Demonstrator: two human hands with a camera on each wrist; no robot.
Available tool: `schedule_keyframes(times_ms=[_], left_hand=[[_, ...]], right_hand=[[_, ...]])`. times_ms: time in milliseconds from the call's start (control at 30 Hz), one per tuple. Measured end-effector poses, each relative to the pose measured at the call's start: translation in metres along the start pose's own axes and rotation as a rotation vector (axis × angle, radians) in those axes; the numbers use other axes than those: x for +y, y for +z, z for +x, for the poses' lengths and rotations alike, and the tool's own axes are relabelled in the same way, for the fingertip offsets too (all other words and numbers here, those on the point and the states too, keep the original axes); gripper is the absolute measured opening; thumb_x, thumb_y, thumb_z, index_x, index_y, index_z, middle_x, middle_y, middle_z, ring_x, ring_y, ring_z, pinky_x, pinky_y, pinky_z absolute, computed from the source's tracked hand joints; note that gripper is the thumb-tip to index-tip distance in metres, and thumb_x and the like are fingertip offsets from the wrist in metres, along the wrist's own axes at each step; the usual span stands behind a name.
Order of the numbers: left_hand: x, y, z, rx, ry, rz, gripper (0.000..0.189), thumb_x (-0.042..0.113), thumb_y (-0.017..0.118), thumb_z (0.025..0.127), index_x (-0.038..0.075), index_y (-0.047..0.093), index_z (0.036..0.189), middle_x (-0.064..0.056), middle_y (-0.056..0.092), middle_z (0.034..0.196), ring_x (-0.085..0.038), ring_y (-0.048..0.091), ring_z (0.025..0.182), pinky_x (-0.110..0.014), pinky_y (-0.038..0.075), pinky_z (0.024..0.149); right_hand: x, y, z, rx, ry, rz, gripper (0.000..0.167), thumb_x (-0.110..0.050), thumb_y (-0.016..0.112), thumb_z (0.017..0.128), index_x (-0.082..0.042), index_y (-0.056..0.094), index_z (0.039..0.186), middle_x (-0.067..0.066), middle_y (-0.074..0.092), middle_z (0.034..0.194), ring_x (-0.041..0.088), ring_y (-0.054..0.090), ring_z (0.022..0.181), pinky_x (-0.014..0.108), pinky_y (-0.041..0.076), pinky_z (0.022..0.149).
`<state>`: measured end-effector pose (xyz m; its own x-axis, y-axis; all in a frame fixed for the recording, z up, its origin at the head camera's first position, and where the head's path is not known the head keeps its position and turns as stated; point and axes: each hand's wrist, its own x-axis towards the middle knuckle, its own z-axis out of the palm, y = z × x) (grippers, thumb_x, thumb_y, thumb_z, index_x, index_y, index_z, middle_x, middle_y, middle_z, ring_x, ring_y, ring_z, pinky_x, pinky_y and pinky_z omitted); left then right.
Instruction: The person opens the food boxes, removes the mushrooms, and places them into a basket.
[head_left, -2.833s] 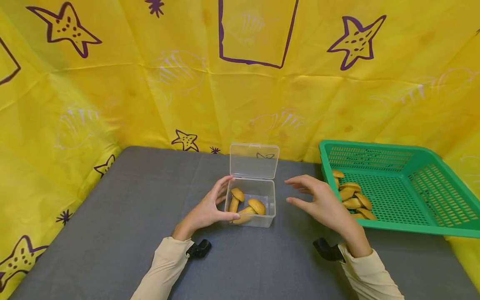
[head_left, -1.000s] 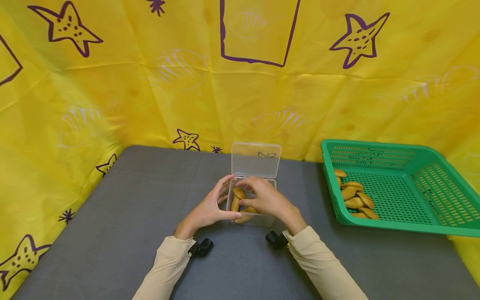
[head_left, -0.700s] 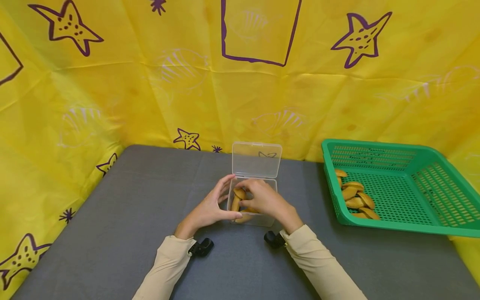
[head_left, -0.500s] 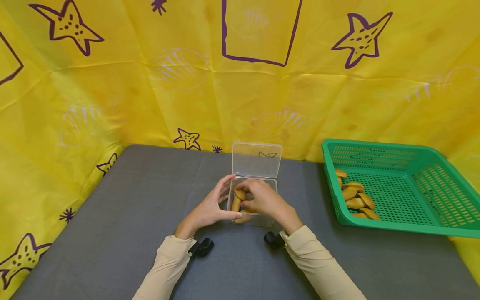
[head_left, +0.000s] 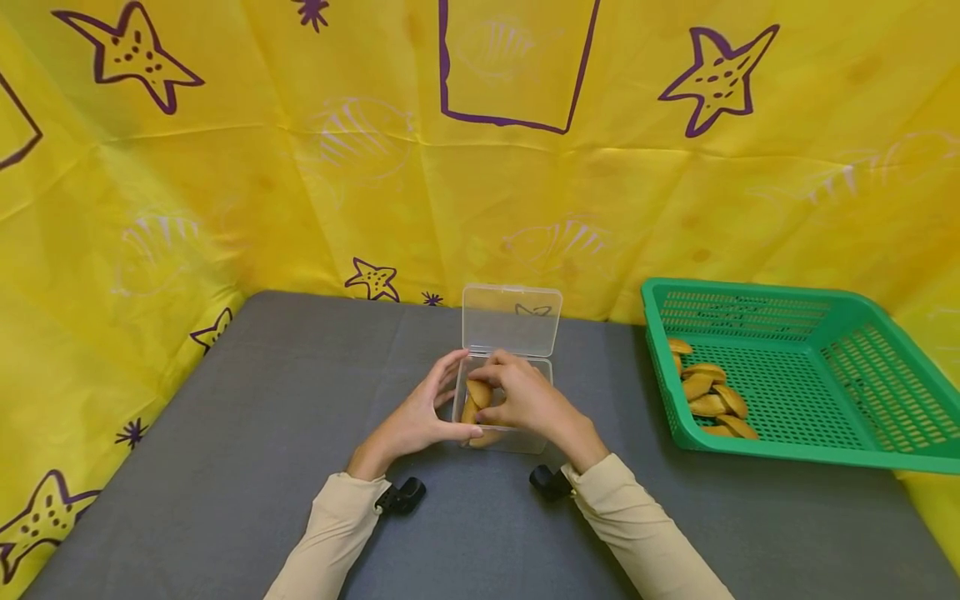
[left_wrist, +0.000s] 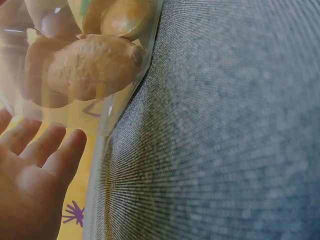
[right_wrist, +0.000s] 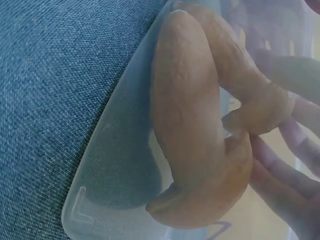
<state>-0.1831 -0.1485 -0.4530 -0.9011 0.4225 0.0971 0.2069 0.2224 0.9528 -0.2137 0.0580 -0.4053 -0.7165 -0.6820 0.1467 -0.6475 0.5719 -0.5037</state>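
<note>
A clear plastic box (head_left: 543,440) stands on the grey cloth with its lid (head_left: 512,321) raised at the back. My left hand (head_left: 412,417) grips the box's left side, thumb at the front corner and forefinger at the back corner. Inside the box, my right hand (head_left: 528,400) pinches a brown mushroom (head_left: 478,392) between thumb and fingers. A second mushroom (right_wrist: 185,100) lies along the near wall, with its cap (right_wrist: 205,202) low in the right wrist view. Through the wall, the left wrist view shows a mushroom (left_wrist: 95,67) close to the left fingers (left_wrist: 67,157).
A green mesh basket (head_left: 780,454) stands at the right, with several mushrooms (head_left: 708,387) along its left side. Grey cloth (head_left: 300,358) covers the table. Behind and to the left hangs a yellow curtain (head_left: 262,183) with starfish and fish drawings.
My right hand has moved left from beside the box into it and taken hold of a mushroom, whose cap has shifted and tilted slightly. My left hand keeps its grip on the box.
</note>
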Motion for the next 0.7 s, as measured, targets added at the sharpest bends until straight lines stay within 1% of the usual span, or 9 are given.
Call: schedule_keyframes(times_ms=[200, 400, 600, 700], left_hand=[[-0.0019, 0.0003, -0.0003, 0.002, 0.001, -0.002, 0.103, 0.014, 0.084, 0.079, 0.024, 0.018, 0.157, -0.004, 0.02, 0.165, -0.028, 0.021, 0.153, -0.052, 0.029, 0.121], [-0.0018, 0.0003, -0.0002, 0.002, 0.005, -0.002, 0.103, 0.015, 0.084, 0.079, 0.024, 0.018, 0.157, -0.004, 0.02, 0.165, -0.029, 0.022, 0.153, -0.052, 0.03, 0.121], [-0.0021, 0.0003, 0.0004, 0.005, 0.008, -0.005, 0.103, 0.015, 0.085, 0.079, 0.024, 0.018, 0.157, -0.004, 0.02, 0.165, -0.028, 0.022, 0.153, -0.052, 0.03, 0.121], [-0.0017, 0.0002, 0.0005, 0.005, 0.006, -0.007, 0.103, 0.015, 0.085, 0.079, 0.023, 0.018, 0.157, -0.004, 0.02, 0.165, -0.028, 0.023, 0.152, -0.052, 0.03, 0.121]], right_hand=[[-0.0004, 0.0011, -0.0001, 0.006, 0.005, 0.026, 0.049, -0.016, 0.089, 0.073, -0.006, 0.068, 0.117, 0.008, 0.065, 0.113, 0.021, 0.064, 0.096, 0.033, 0.056, 0.082], [-0.0004, 0.0015, 0.0005, -0.01, 0.003, 0.012, 0.052, -0.018, 0.088, 0.075, -0.005, 0.067, 0.12, 0.009, 0.063, 0.114, 0.023, 0.063, 0.094, 0.03, 0.055, 0.078], [-0.001, 0.001, 0.0017, -0.022, 0.014, 0.068, 0.052, -0.017, 0.09, 0.072, -0.004, 0.064, 0.115, 0.009, 0.068, 0.11, 0.021, 0.066, 0.096, 0.028, 0.058, 0.079], [-0.0008, 0.0014, 0.002, -0.024, 0.01, 0.06, 0.053, -0.018, 0.09, 0.072, -0.004, 0.064, 0.115, 0.009, 0.068, 0.112, 0.02, 0.065, 0.096, 0.029, 0.057, 0.079]])
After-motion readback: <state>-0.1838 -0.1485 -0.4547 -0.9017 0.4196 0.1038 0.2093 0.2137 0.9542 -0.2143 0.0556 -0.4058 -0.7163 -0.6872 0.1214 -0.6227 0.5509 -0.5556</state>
